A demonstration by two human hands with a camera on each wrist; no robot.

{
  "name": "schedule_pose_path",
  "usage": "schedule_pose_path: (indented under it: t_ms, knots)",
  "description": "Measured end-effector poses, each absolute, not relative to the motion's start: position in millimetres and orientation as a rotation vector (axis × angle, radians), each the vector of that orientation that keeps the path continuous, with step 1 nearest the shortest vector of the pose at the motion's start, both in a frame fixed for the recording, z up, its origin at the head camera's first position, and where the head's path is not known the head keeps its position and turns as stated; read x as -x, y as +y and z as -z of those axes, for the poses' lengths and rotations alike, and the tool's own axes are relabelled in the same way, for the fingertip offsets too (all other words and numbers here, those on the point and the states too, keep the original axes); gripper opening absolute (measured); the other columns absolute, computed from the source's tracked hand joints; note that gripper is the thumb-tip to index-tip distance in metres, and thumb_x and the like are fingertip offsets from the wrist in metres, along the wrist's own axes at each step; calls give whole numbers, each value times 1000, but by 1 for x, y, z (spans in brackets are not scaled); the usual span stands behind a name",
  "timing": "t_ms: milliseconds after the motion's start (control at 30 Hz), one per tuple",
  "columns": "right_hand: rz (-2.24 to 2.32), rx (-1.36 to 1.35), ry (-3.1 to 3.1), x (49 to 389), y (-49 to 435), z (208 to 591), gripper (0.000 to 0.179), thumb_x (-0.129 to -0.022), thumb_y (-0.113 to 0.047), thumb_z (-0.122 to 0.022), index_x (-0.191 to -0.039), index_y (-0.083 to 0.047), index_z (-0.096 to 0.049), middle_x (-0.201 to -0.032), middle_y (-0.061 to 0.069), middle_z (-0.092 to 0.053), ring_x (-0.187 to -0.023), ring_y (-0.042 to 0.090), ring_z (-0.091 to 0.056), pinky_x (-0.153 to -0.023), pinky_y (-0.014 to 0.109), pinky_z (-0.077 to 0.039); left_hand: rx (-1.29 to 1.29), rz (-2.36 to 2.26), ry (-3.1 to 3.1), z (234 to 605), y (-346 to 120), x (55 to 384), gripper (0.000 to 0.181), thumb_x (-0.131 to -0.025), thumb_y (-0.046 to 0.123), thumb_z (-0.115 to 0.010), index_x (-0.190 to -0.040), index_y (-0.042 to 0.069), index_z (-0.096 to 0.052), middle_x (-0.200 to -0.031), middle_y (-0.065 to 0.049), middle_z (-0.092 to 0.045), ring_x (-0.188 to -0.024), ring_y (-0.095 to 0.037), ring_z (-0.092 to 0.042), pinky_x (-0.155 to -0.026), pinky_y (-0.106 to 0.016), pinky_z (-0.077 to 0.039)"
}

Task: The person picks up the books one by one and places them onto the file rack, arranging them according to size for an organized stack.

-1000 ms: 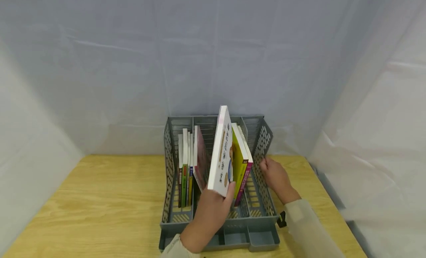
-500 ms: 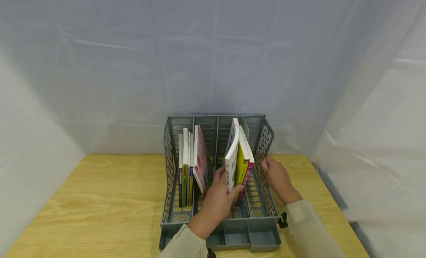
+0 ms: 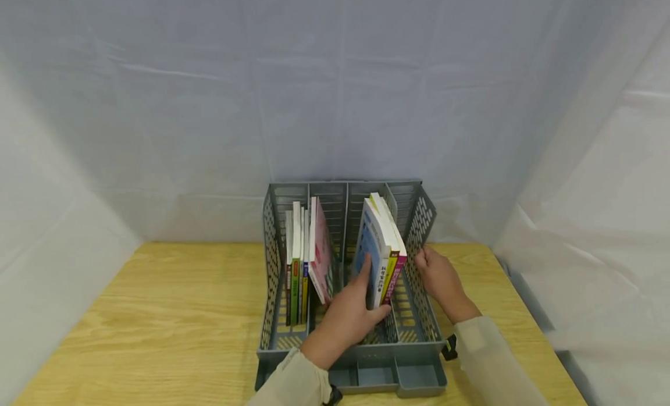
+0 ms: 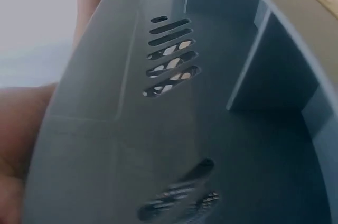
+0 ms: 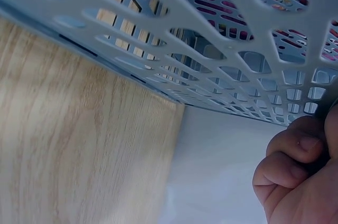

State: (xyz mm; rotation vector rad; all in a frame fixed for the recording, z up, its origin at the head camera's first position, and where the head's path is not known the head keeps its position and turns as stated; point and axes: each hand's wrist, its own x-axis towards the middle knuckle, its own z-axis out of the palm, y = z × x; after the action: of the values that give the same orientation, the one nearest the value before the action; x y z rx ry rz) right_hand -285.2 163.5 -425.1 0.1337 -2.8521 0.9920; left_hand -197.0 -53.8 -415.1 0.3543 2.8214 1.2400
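Observation:
A grey desktop file rack (image 3: 353,349) with upright dividers stands on the table. My left hand (image 3: 345,316) holds a book with a blue cover and white spine (image 3: 373,237) upright in a right-of-middle slot, a finger along its cover and the thumb across the spine's lower end. Right beside it lean a yellow-spined book (image 3: 389,275) and a magenta-spined book (image 3: 399,272). With curled fingers my right hand (image 3: 442,281) grips the edge of the rack's perforated right wall (image 5: 227,60). The left wrist view shows mainly the rack's front panel (image 4: 90,171), which hides most of that hand.
Several thin books (image 3: 296,284) stand in the leftmost slot, and a pink-covered book (image 3: 321,243) leans beside them. Shallow compartments (image 3: 419,376) run along the rack's front. Pale sheeting (image 3: 209,132) rises behind the wooden table (image 3: 173,313).
The blue-covered book has come down and right into the slot, from tilted above the rack to upright against the yellow-spined book. My right hand keeps its grip on the rack wall.

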Motion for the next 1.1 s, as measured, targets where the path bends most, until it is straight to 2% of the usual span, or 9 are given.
schedule_pose_path:
  t_ms: [167, 333, 567, 667, 767, 833, 900, 967, 1100]
  knots:
    - [-1002, -136, -2852, 285, 165, 423, 34, -109, -28, -31, -80, -11, -38, -68, 7, -42, -57, 21, -36, -59, 35, -33, -444, -1188, 2765, 415, -57, 196, 115, -93, 26, -77, -165, 24, 12, -161, -19, -40, -106, -27, -67, -73, -41, -54]
    - [-997, -117, -2861, 285, 168, 421, 33, -108, -27, -33, -80, -11, -39, -68, 7, -42, -58, 22, -37, -59, 34, -33, -453, -1130, 2765, 416, -54, 195, 110, -98, 23, -73, -164, 25, 15, -169, -15, -26, -132, -33, -56, -91, -47, -54]
    - [-961, -112, -2863, 287, 169, 422, 32, -109, -29, -32, -81, -12, -36, -68, 7, -41, -59, 21, -36, -60, 34, -31, -359, -1136, 2834, 416, -46, 193, 108, -97, 26, -75, -166, 27, 9, -163, -18, -38, -126, -35, -61, -94, -49, -54]
    - [-959, -127, -2868, 289, 169, 421, 31, -109, -28, -31, -82, -12, -34, -69, 7, -41, -59, 21, -36, -61, 34, -31, -328, -1100, 2880, 414, -45, 192, 100, -100, 19, -71, -167, 26, 3, -135, -17, -65, -92, -28, -71, -69, -41, -56]
    - [-957, -135, -2865, 291, 170, 422, 29, -108, -26, -32, -82, -12, -34, -69, 7, -40, -59, 21, -36, -61, 34, -31, -278, -1087, 2876, 415, -46, 194, 91, -96, 11, -71, -167, 13, -14, -90, -13, -72, -58, -22, -61, -48, -35, -42]
    - [-955, -125, -2868, 291, 171, 423, 29, -108, -25, -32, -82, -12, -34, -69, 7, -40, -59, 21, -36, -61, 34, -31, -248, -1101, 2853, 415, -47, 196, 81, -93, 13, -72, -160, 3, -28, -79, -13, -69, -55, -23, -60, -47, -36, -42]
    - [-964, -116, -2872, 291, 172, 424, 29, -107, -25, -32, -82, -12, -35, -69, 7, -40, -58, 21, -36, -61, 34, -31, -229, -1140, 2833, 416, -46, 197, 74, -94, 18, -71, -155, -2, -33, -88, -16, -71, -64, -24, -64, -53, -39, -47]
    - [-969, -112, -2876, 290, 173, 425, 29, -107, -26, -31, -82, -11, -35, -68, 7, -41, -58, 21, -36, -61, 34, -31, -222, -1152, 2854, 416, -44, 197, 73, -97, 21, -66, -155, -5, -32, -87, -14, -70, -65, -24, -65, -55, -40, -49]
    - [-990, -127, -2870, 291, 173, 426, 30, -107, -26, -31, -82, -12, -36, -68, 7, -40, -57, 21, -35, -61, 35, -31, -196, -1136, 2924, 416, -38, 195, 82, -101, 17, -60, -163, -3, -12, -59, -5, -56, -45, -19, -51, -43, -35, -37]
